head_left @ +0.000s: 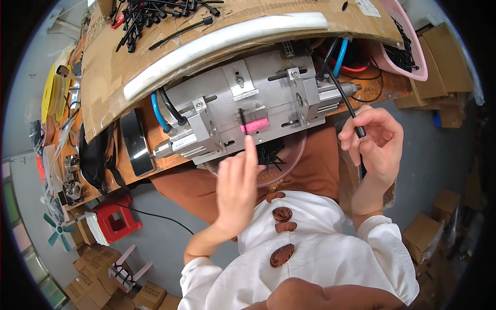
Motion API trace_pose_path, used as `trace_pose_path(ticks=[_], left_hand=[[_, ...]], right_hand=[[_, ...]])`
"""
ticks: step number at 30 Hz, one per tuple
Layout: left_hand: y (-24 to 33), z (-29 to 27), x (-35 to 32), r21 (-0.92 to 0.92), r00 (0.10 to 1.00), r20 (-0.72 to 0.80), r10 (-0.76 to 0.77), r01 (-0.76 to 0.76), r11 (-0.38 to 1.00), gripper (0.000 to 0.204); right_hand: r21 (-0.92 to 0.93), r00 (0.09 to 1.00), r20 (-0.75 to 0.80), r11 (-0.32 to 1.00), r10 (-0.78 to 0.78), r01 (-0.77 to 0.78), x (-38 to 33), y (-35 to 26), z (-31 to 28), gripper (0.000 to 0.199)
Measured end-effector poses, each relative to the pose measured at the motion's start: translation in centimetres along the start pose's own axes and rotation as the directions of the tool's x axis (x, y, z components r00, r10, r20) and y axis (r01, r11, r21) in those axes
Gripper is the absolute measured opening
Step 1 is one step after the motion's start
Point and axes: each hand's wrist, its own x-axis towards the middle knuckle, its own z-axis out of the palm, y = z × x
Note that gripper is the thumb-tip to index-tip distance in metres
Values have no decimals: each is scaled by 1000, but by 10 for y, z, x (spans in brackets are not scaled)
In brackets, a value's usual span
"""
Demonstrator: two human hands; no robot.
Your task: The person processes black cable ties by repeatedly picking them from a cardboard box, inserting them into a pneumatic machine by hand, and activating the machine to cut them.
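Your left hand (235,191) reaches up to the grey metal jig block (243,111) at the front edge of the wooden desk (155,164), its index finger stretched out with the tip just below the short black tube piece (243,121) standing in the jig's middle slot; the other fingers curl loosely and hold nothing. A small pink cylinder (254,125) lies in the slot just right of that piece. Your right hand (374,142) hovers off the jig's right end, thumb and fingers pinched narrowly on a thin black tube (343,98) that slants up toward the blue hose (339,57). A clear round plastic bowl (292,164) sits on your lap beneath the jig, holding black pieces.
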Motion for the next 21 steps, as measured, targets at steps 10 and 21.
trace_pose_path(ticks=[10, 21], left_hand=[[15, 35, 14, 37, 993, 0, -117, 117, 992, 69], [22, 8, 10, -8, 981, 56, -188, 188, 982, 74]], right_hand=[[27, 997, -20, 997, -74, 74, 8, 0, 6, 20], [-821, 948, 281, 474, -151, 319, -22, 65, 38, 61]])
